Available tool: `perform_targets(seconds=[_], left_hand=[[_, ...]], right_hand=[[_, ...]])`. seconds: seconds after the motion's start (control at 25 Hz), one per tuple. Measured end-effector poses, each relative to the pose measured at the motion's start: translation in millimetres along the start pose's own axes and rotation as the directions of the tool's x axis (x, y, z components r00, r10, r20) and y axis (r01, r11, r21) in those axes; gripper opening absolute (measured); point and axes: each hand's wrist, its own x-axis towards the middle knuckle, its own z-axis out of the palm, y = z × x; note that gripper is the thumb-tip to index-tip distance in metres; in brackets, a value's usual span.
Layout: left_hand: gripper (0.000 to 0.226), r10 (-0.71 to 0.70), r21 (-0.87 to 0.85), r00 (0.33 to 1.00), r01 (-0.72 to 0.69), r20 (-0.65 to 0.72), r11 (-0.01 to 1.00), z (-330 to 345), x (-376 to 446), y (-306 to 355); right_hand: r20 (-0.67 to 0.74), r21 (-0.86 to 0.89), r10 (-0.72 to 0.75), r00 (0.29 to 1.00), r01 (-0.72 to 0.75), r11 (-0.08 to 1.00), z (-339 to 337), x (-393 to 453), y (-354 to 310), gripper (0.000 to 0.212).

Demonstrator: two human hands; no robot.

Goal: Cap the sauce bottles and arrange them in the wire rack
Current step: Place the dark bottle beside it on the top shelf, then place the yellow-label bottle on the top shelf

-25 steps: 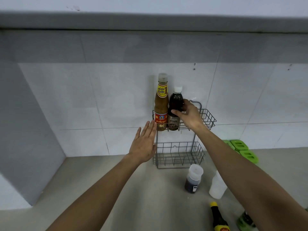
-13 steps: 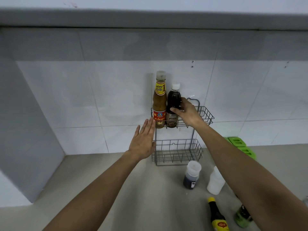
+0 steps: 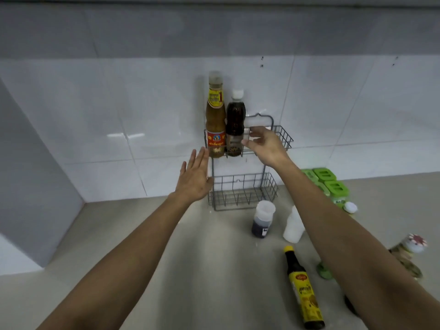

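Yellow-label bottle [image 3: 304,289] on counter [image 3: 166,258], text illegible; both hands empty.

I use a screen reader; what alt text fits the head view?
Two sauce bottles, amber and dark, stand in a wire rack's top tier. The open right hand is beside them, the flat left hand lower down; more bottles wait on the counter.

Two bottles [image 3: 225,120] in wire rack [image 3: 282,136], right hand [image 3: 264,145] just beside, spread

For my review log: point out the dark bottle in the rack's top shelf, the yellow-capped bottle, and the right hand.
dark bottle [image 3: 235,117], head view, dark body
yellow-capped bottle [image 3: 303,291], head view, label
right hand [image 3: 265,146], head view, back
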Motion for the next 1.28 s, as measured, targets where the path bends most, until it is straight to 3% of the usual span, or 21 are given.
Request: perform_targets(seconds=[0.12,0.28,0.48,0.72,0.88,1.04,1.28], left_hand=[[0.075,-0.048,-0.296,0.999,0.051,0.017,0.954,36,-29,7],[0.051,-0.089,-0.613,0.973,0.203,0.212,0.764,99,-83,36],[0.045,-0.048,-0.604,0.877,0.369,0.479,0.707,172,-126,77],[0.048,-0.078,-0.612,0.809,0.500,0.582,0.613,209,-115,119],[0.035,-0.091,-0.613,0.789,0.539,0.608,0.578,224,-102,141],[0.036,-0.065,-0.639,0.775,0.563,0.629,0.525,237,-111,149],[0.049,-0.048,-0.747,0.781,0.613,0.623,0.258,215,-112,132]], right_hand=[[-0.044,0.049,0.017,0.999,-0.015,0.999,-9,-55,36,0.031],[-0.090,0.007,0.204,0.975,-0.204,0.979,-8,-137,105,0.019],[-0.166,-0.211,0.500,0.850,-0.526,0.824,2,-218,174,0.025],[-0.122,-0.233,0.684,0.719,-0.691,0.684,-5,-275,192,0.035],[-0.035,-0.218,0.691,0.722,-0.680,0.700,-3,-296,191,0.025],[-0.079,-0.216,0.659,0.748,-0.658,0.722,8,-300,192,0.028],[-0.146,-0.098,0.595,0.790,-0.610,0.786,29,-297,184,0.036]])
